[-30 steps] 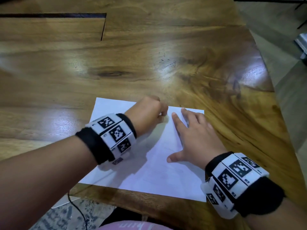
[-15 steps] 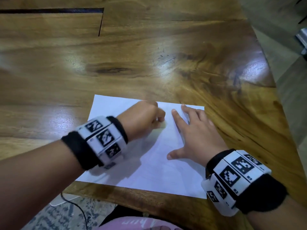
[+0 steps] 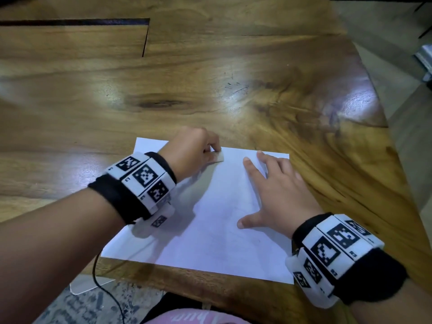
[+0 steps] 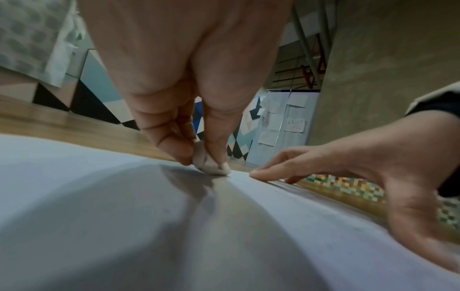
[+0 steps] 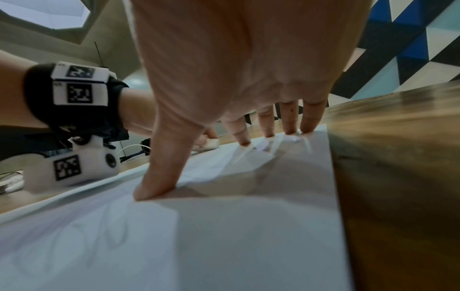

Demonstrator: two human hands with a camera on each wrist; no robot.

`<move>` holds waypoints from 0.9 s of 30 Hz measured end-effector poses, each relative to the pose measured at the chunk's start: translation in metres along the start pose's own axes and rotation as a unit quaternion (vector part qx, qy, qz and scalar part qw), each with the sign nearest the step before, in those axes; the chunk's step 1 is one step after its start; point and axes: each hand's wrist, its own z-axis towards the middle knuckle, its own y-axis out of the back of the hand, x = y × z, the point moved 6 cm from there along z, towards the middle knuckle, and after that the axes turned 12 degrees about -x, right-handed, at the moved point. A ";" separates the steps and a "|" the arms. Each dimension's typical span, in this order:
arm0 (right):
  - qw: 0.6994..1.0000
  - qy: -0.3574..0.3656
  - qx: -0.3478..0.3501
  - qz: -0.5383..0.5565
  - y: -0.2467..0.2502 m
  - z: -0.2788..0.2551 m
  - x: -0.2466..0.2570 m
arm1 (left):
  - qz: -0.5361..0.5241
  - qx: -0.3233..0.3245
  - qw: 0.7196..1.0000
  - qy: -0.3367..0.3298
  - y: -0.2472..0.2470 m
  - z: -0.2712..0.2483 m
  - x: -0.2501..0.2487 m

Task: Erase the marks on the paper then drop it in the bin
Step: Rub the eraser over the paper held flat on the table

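A white sheet of paper (image 3: 210, 230) lies near the front edge of the wooden table (image 3: 210, 78). My left hand (image 3: 194, 153) pinches a small white eraser (image 3: 216, 157) and presses it on the paper near its far edge; the left wrist view shows the eraser (image 4: 214, 169) between thumb and fingers. My right hand (image 3: 278, 195) lies flat on the paper's right half, its fingers spread. Faint pencil loops (image 5: 114, 236) show on the paper (image 5: 224, 236) in the right wrist view. No bin is in view.
The table's right edge curves away close to the paper's right side, with floor (image 3: 409, 136) beyond. A black cable (image 3: 102, 288) hangs below the front edge at the left. A dark slot (image 3: 74, 21) crosses the far left of the tabletop.
My left hand slid back toward me and then forward again to the paper's far edge, the eraser now showing at its fingertips. The right hand stayed pressed on the paper.
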 end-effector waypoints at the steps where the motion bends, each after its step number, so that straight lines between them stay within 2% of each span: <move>1: 1.000 0.000 0.001 -0.001 0.000 0.000 0.000 | -0.011 0.003 1.000 -0.001 -0.003 -0.004 -0.002; 3: 1.000 0.001 0.002 -0.003 -0.001 0.000 0.000 | -0.033 0.005 0.999 -0.039 -0.005 -0.025 -0.006; 5: 1.000 0.003 0.003 -0.004 -0.002 0.000 -0.001 | -0.046 0.049 0.994 -0.080 -0.007 -0.055 -0.009; 8: 1.000 0.005 0.003 -0.002 -0.003 0.000 -0.001 | -0.057 0.100 0.991 -0.069 -0.011 -0.073 -0.005; 12: 1.000 0.004 0.000 -0.001 -0.003 0.000 -0.001 | -0.018 0.008 0.998 -0.051 -0.005 -0.021 -0.006; 15: 1.000 0.004 0.001 -0.003 -0.002 0.000 -0.001 | -0.009 0.000 0.999 -0.043 -0.010 -0.002 -0.010; 18: 1.000 0.004 -0.002 -0.004 -0.002 0.000 -0.002 | -0.024 0.066 0.990 -0.119 -0.019 -0.041 -0.020; 21: 1.000 0.006 -0.002 -0.005 -0.003 0.000 -0.001 | -0.017 0.162 0.977 -0.138 -0.023 -0.066 -0.021; 23: 1.000 0.007 -0.003 -0.006 -0.003 0.000 -0.001 | 0.005 0.139 0.980 -0.145 -0.022 -0.048 -0.024; 25: 1.000 0.005 -0.002 -0.004 -0.003 0.000 -0.001 | 0.010 0.073 0.991 -0.113 -0.019 -0.016 -0.029; 27: 1.000 0.005 -0.002 -0.003 -0.003 0.000 -0.001 | 0.020 0.037 0.995 -0.086 -0.020 0.005 -0.033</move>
